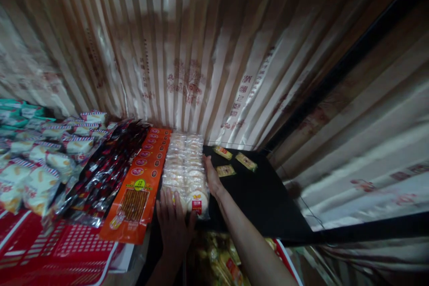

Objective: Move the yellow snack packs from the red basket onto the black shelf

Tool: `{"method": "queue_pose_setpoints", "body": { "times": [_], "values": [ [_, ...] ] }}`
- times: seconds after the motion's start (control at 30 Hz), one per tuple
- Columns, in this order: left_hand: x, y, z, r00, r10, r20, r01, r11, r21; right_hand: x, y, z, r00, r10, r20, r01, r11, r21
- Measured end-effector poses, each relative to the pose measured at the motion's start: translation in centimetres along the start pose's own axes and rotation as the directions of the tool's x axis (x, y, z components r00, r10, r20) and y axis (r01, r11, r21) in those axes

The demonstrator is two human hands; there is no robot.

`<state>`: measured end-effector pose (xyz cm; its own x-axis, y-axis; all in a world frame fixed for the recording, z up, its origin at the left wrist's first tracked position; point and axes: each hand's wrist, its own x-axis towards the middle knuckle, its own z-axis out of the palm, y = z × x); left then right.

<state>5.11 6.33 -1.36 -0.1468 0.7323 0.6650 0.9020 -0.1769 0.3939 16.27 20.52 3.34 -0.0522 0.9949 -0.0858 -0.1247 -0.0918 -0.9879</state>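
Observation:
Two rows of clear-wrapped round white rice crackers (pixel 196 183) stand packed close together on the black shelf. My left hand (pixel 174 219) lies on the near end of the left row, fingers stretched out and touching the wrappers. Along the right side of the rows, my right hand (pixel 212 174) rests against the packs, its fingers extended and partly hidden. Against the left side of the crackers lie orange snack packets (pixel 137 187) with a picture of brown sticks.
Three small yellow packets (pixel 246 161) lie on the black shelf (pixel 258 205) to the right. Dark shiny packets (pixel 103 174) and white snack bags (pixel 43 178) fill the left side. Below are a red basket (pixel 83 246) and yellow packets (pixel 224 263). A printed curtain (pixel 187 53) hangs behind.

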Motion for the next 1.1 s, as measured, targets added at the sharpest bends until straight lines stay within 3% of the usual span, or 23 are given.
{"method": "queue_pose_setpoints", "body": {
  "times": [0.13,0.23,0.33,0.43,0.5,0.6,0.7,0.8,0.9,1.0,1.1],
  "values": [
    [-0.1,-0.1,-0.1,1.000,0.020,0.005,-0.020,1.000,0.012,1.7,0.0,-1.2,0.991,0.041,-0.128,-0.043,0.999,-0.012],
    [-0.2,-0.3,0.1,1.000,0.021,0.007,-0.021,1.000,0.009,3.4,-0.4,-1.8,0.986,-0.010,-0.166,-0.009,0.994,-0.111],
    [-0.5,-0.5,0.5,1.000,0.030,0.003,-0.030,0.999,0.010,4.5,-1.0,-1.4,0.995,-0.033,-0.092,0.020,0.991,-0.131],
    [-0.6,-0.6,0.6,0.999,0.042,0.004,-0.042,0.999,0.031,5.0,-1.4,-0.9,0.999,0.026,0.036,-0.026,1.000,0.007],
    [-0.5,-0.5,0.4,0.999,0.049,0.015,-0.050,0.997,0.050,5.0,-1.5,-1.0,0.998,0.044,0.052,-0.049,0.995,0.087],
    [-0.1,-0.3,0.0,0.999,0.045,0.021,-0.046,0.997,0.060,4.1,-1.4,-2.0,0.994,0.018,-0.109,-0.005,0.993,0.115],
    [0.1,-0.1,-0.1,0.999,0.035,-0.012,-0.035,0.999,0.035,1.1,-0.5,-2.9,0.966,-0.052,-0.253,0.079,0.992,0.097],
    [-0.1,-0.3,0.1,0.999,0.033,-0.026,-0.033,0.999,0.026,-3.9,1.1,-2.6,0.939,-0.176,-0.294,0.164,0.984,-0.066],
    [-0.4,-0.6,0.2,1.000,0.024,0.012,-0.024,1.000,0.011,-9.1,2.7,-1.1,0.913,-0.236,-0.333,0.104,0.924,-0.369],
    [-0.5,-0.8,0.0,0.999,-0.004,0.043,0.007,0.997,-0.071,-12.2,4.1,0.4,0.876,-0.384,-0.292,0.123,0.762,-0.635],
    [-0.6,-1.2,-0.4,0.997,-0.044,0.056,0.055,0.973,-0.225,-13.2,5.3,1.6,0.843,-0.519,-0.140,0.202,0.547,-0.812]
  ]
}}
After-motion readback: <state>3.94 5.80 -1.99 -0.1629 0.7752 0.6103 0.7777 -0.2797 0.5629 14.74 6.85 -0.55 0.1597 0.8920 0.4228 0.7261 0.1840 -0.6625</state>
